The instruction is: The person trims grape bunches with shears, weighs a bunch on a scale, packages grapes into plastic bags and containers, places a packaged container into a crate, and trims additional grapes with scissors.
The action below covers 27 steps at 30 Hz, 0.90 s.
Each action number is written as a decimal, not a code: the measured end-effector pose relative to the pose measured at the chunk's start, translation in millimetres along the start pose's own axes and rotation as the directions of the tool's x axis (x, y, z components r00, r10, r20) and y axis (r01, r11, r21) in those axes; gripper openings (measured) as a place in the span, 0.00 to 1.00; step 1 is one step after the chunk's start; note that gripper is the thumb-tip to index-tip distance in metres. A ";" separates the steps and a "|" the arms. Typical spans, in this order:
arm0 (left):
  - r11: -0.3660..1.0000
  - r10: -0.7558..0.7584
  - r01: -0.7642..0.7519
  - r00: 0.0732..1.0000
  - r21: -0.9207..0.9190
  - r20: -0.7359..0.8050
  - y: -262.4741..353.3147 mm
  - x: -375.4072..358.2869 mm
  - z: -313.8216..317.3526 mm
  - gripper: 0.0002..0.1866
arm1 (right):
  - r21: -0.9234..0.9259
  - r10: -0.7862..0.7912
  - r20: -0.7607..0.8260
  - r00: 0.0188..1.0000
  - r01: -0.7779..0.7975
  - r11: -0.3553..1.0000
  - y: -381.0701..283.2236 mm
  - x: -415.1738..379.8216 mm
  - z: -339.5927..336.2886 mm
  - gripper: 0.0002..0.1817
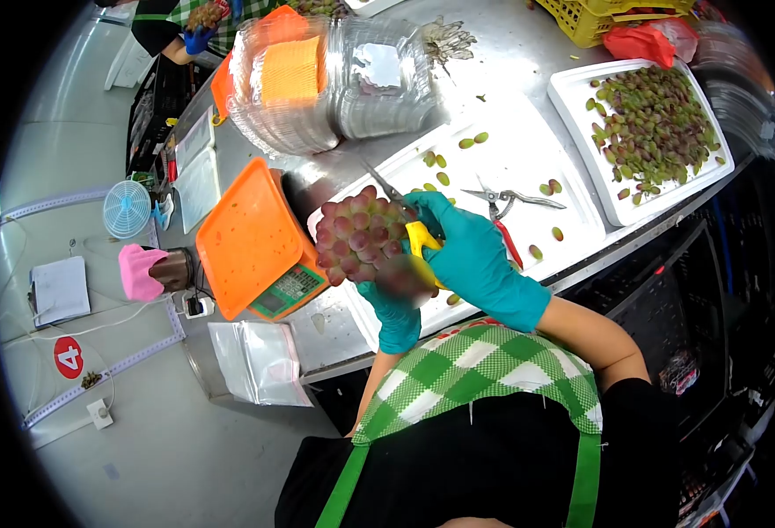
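Head view shows the left hand (396, 317) gripping from below a bunch of reddish grapes (358, 233) near the orange scale (253, 236), the right hand (486, 260) closed around yellow-handled scissors (420, 239); this bunch seems heavy, easily bruised, best held by its stem.

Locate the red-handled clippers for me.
In the head view, the clippers lie right of centre on the white tray, just beside the right hand, with loose grapes nearby.

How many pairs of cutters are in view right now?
2: yellow-handled cutters in the right hand, and red-handled cutters lying on the white tray. Others may be hidden, perhaps behind the plastic containers.
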<state>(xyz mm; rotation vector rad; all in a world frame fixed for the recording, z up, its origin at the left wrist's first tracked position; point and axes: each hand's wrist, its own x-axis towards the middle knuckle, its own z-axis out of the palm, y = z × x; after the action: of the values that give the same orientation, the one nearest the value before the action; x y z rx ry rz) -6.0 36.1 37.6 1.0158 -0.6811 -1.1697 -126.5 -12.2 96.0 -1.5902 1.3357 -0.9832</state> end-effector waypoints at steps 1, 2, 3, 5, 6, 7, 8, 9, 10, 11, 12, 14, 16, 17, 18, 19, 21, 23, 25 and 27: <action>1.000 0.011 -0.011 1.000 0.012 0.023 -1.8 -0.7 -3.2 0.39 | 0.063 0.035 -0.013 0.999 -0.034 0.997 6.2 0.8 5.4 0.17; 0.999 0.011 -0.012 0.999 0.039 0.031 -3.1 -1.4 -4.6 0.39 | 0.126 0.072 -0.024 0.997 -0.068 0.990 10.7 3.4 10.5 0.17; 0.999 0.020 -0.022 0.999 0.044 0.033 -4.2 -1.3 -4.8 0.39 | 0.191 0.109 -0.033 0.994 -0.100 0.976 13.7 4.7 13.8 0.17; 0.998 0.034 -0.036 0.999 0.041 0.034 -4.8 -1.5 -4.0 0.39 | 0.157 0.196 0.017 0.980 -0.196 0.968 10.2 4.7 12.6 0.20; 0.998 0.045 -0.046 0.999 0.039 0.029 -4.7 -1.2 -3.4 0.39 | 0.139 0.239 0.044 0.970 -0.243 0.960 6.5 5.0 11.6 0.22; 0.998 0.049 -0.050 0.998 0.035 0.025 -4.8 -0.5 -3.4 0.39 | 0.149 0.241 0.044 0.970 -0.245 0.958 5.0 4.9 12.2 0.21; 0.998 0.056 -0.056 0.998 0.031 0.024 -4.8 1.0 -2.5 0.39 | 0.159 0.242 0.044 0.969 -0.246 0.956 3.7 4.7 13.1 0.21; 0.998 0.062 -0.063 0.998 0.027 0.021 -4.7 1.5 -1.8 0.39 | 0.169 0.244 0.045 0.969 -0.248 0.954 2.4 4.6 13.8 0.21; 0.997 0.069 -0.070 0.997 0.024 0.018 -4.6 2.7 -1.5 0.39 | 0.173 0.252 0.046 0.967 -0.256 0.951 0.4 4.6 14.0 0.21; 0.997 0.074 -0.074 0.997 0.015 0.013 -4.7 3.1 -1.6 0.39 | 0.176 0.261 0.049 0.964 -0.265 0.948 -2.2 4.4 14.2 0.21; 0.997 0.083 -0.083 0.997 0.007 0.002 -4.2 5.0 -0.8 0.39 | 0.178 0.267 0.056 0.962 -0.273 0.945 -4.3 4.2 14.0 0.20; 0.994 0.103 -0.103 0.994 -0.029 -0.027 -3.8 9.6 0.6 0.39 | 0.140 0.238 0.040 0.970 -0.242 0.960 -8.8 3.2 13.2 0.20; 0.987 0.134 -0.138 0.989 -0.078 -0.065 -2.3 17.5 3.5 0.39 | 0.207 0.218 0.045 0.975 -0.223 0.953 -8.8 4.0 13.3 0.20; 0.983 0.145 -0.154 0.986 -0.104 -0.084 -0.6 20.5 5.2 0.39 | 0.289 0.213 0.064 0.975 -0.223 0.931 -9.3 4.3 11.6 0.20; 0.979 0.127 -0.140 0.987 -0.147 -0.097 2.5 21.0 6.2 0.39 | 0.367 0.207 0.088 0.974 -0.225 0.903 -11.6 4.5 9.1 0.21; 0.970 0.113 -0.133 0.988 -0.206 -0.106 4.4 23.0 7.3 0.39 | 0.378 0.235 0.151 0.960 -0.276 0.884 -15.7 2.5 1.7 0.21; 0.944 0.048 -0.074 0.995 -0.322 -0.088 9.9 26.0 4.8 0.36 | 0.149 0.057 0.142 0.988 -0.078 0.986 -24.8 4.0 -17.2 0.23; 0.870 -0.003 0.009 1.000 -0.493 0.013 9.1 31.0 -9.7 0.34 | -0.052 -0.180 0.136 0.974 0.188 0.981 -18.0 4.7 -31.7 0.26; 0.739 0.044 0.052 0.991 -0.671 0.126 -4.2 36.8 -31.5 0.33 | -0.279 -0.313 0.208 0.927 0.363 0.889 -8.5 8.6 -49.1 0.28; 0.833 0.012 0.101 0.980 -0.543 0.201 5.4 34.1 -24.9 0.33 | -0.439 -0.289 0.366 0.885 0.437 0.785 -13.7 8.1 -61.1 0.29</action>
<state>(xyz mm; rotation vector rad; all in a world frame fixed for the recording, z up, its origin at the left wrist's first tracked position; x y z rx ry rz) 27.5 10.9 30.0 0.4279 -0.4261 -1.4136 -177.2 -25.1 131.2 -2.3748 1.1604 -0.5968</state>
